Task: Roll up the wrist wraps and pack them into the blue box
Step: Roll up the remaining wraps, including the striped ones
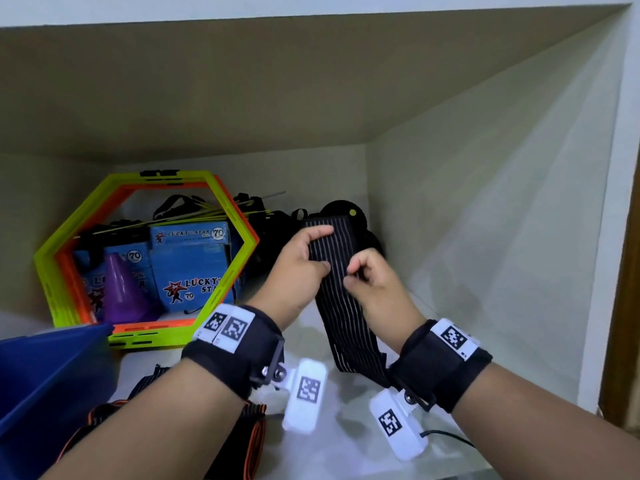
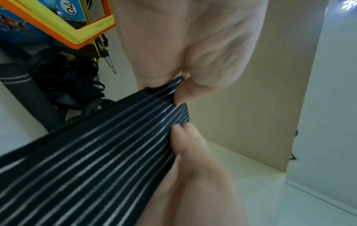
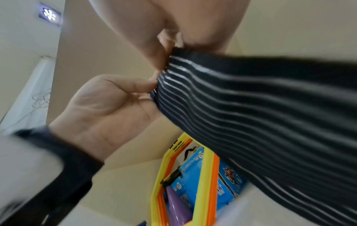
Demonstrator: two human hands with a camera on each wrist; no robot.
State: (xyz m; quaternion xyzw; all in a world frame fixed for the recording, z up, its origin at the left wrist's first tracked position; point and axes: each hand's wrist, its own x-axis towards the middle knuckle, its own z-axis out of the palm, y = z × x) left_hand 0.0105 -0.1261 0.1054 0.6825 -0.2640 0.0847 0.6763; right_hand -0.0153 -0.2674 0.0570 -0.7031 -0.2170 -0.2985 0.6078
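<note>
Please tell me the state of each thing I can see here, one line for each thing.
Black wrist wrap with thin white stripes: unrolled, held up, its tail hanging down to the shelf.
Left hand: grip on the wrap's upper left edge.
Right hand: pinches the wrap's right edge.
Black wraps with orange edging: lying loose on the shelf.
Dark blue plastic box: open, contents hidden.
Purple plastic cone: upright.

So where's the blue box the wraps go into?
In the head view the dark blue plastic box sits at the lower left, just left of the left forearm and in front of the yellow-green and orange hexagon frames.
</note>
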